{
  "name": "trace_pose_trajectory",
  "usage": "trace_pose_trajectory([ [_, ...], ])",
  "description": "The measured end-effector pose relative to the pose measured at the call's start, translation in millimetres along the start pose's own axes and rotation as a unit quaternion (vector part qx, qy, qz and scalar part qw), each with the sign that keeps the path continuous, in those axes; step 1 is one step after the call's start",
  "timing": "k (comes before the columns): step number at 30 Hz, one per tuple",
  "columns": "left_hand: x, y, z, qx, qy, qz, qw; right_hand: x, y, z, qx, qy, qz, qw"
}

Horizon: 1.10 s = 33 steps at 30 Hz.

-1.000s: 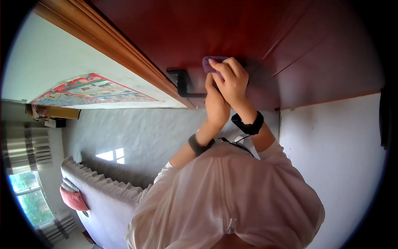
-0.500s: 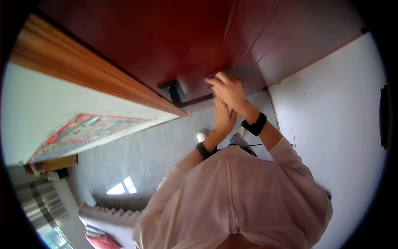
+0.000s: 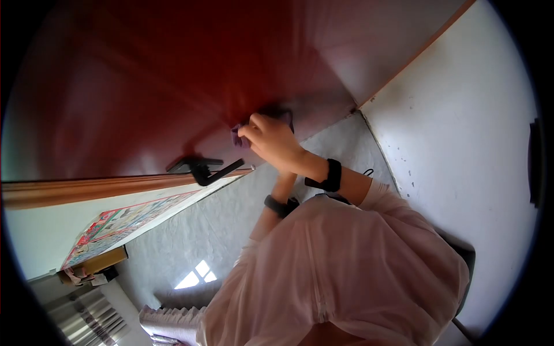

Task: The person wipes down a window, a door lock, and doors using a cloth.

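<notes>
My right hand [image 3: 270, 142] is closed on a purple cloth [image 3: 238, 137], which lies against the dark red door [image 3: 173, 86]. A darker fold shows beyond my knuckles. My left hand is hidden behind the right one; only the left wrist [image 3: 284, 183] shows below it, so its fingers cannot be seen. Left of both hands, the black door handle [image 3: 202, 171] sticks out near the door's edge, apart from them.
A wooden door frame [image 3: 86, 190] runs along the left, beside a wall with a colourful poster [image 3: 127, 225]. To the right stands a white wall [image 3: 456, 155]. Grey floor [image 3: 219, 230] lies below, with a bed edge [image 3: 173, 320] at the lower left.
My view has turned, and the handle now appears lower and further left. My right hand has moved away from the handle's end, with more of the cloth showing. The left hand has become hidden.
</notes>
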<state>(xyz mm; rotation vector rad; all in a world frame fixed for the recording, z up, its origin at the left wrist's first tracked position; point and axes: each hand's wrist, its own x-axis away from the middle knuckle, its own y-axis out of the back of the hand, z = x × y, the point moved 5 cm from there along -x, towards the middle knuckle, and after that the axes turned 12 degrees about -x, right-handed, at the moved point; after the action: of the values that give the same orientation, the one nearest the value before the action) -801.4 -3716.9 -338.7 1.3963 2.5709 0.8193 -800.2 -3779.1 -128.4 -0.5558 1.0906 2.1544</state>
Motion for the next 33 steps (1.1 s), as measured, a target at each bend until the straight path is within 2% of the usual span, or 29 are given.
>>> trace_pose_trajectory([
  [4,-44,-45,-60,-0.041,-0.017,-0.044,0.998,5,98,-40,-0.049,-0.058,-0.087,0.993],
  [6,-65,-75,-102,-0.084,-0.042,-0.054,0.994,16,144,-75,-0.033,-0.081,-0.119,0.989],
  [9,-83,-116,-204,-0.301,-0.225,-0.112,0.92,47,205,-143,0.002,-0.132,-0.179,0.975],
  [14,-117,-204,-263,-0.384,-0.32,-0.055,0.864,105,290,-257,-0.024,-0.264,-0.287,0.92],
  [15,-121,-216,-266,-0.395,-0.334,-0.039,0.855,108,291,-266,-0.018,-0.265,-0.27,0.926],
  [18,-130,-242,-248,-0.429,-0.284,-0.045,0.856,120,292,-282,-0.02,-0.261,-0.248,0.933],
  [20,-128,-243,-225,-0.407,-0.25,0.005,0.878,145,270,-310,-0.07,-0.31,-0.259,0.912],
  [21,-127,-241,-212,-0.404,-0.204,0.045,0.891,155,255,-318,-0.04,-0.314,-0.22,0.923],
  [22,-123,-236,-194,-0.4,-0.157,0.085,0.899,164,237,-321,-0.008,-0.319,-0.178,0.931],
  [24,-110,-222,-163,-0.382,-0.204,0.014,0.901,176,198,-325,0.031,-0.344,-0.089,0.934],
  [26,-100,-197,-167,-0.395,-0.174,0.0,0.902,154,204,-297,-0.016,-0.373,-0.105,0.922],
  [29,-82,-154,-232,-0.354,-0.254,-0.141,0.889,114,240,-244,-0.064,-0.306,-0.214,0.925],
  [32,-76,-123,-307,-0.273,-0.296,-0.227,0.887,60,294,-196,-0.07,-0.198,-0.346,0.914],
  [33,-76,-116,-333,-0.287,-0.309,-0.244,0.873,42,310,-187,-0.079,-0.182,-0.368,0.908],
])
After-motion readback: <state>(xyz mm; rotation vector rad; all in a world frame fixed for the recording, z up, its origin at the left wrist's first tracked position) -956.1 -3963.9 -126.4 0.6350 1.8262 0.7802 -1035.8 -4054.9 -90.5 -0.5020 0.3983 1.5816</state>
